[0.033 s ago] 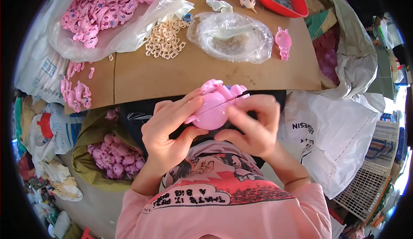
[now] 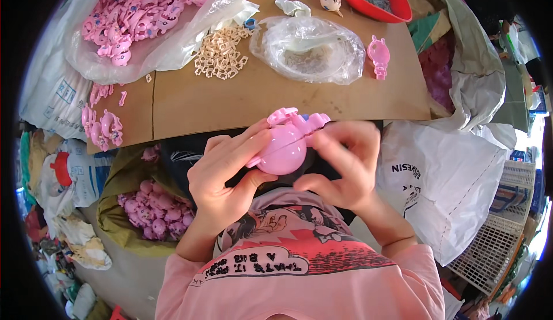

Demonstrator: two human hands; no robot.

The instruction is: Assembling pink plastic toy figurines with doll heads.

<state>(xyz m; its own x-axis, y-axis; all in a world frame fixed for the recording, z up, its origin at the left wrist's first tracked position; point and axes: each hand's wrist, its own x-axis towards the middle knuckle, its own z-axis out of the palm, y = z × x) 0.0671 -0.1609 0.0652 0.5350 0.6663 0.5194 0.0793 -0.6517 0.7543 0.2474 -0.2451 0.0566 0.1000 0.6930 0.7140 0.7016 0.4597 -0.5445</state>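
A glossy pink round plastic toy case (image 2: 282,153) is held in front of me, just off the table's front edge. A seam runs diagonally across its ball-shaped body, and pink knobs and a bit of blue show at its far side. My left hand (image 2: 227,173) is closed round its left side, fingers over the top and thumb below. My right hand (image 2: 348,164) is at its right, index fingertip at the edge of the case, thumb spread apart below. The other right fingers are curled and slightly blurred; I see nothing held in them.
On the brown table (image 2: 201,110) are a plastic bag (image 2: 86,61) of pink parts, a pile of cream clips (image 2: 222,55), a clear bag (image 2: 311,52), a flat pink part (image 2: 379,58) and a red bowl (image 2: 397,13) of grey bits. A sack (image 2: 112,202) of pink balls stands lower left.
My right hand has shifted slightly right, its thumb coming away from the case. A thin black piece seen between the case and my right fingers no longer shows. The left hand stays put.
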